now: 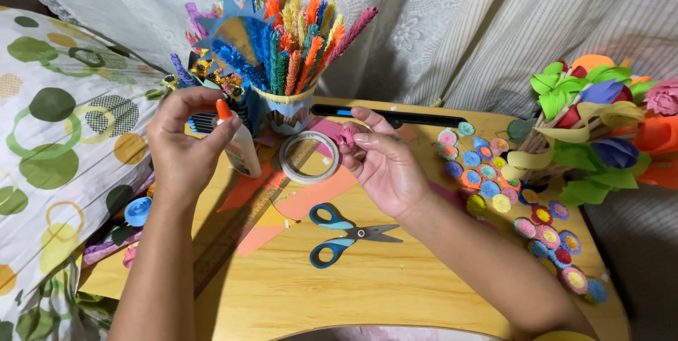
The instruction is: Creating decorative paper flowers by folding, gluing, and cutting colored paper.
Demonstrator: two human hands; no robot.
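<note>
Two bare forearms in view, no sleeves down to either wrist. Left hand [185, 145]: no rings, watch or bands visible. Right hand [385, 168]: same, nothing worn. Nails short and plain, no polish that I can make out. Strip of yellow garment at bottom right.

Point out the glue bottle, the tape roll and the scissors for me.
glue bottle [242, 147]: head view, on the white body below the orange cap.
tape roll [288, 164]: head view, on the left of the ring.
scissors [332, 236]: head view, on the blue handles.
</note>
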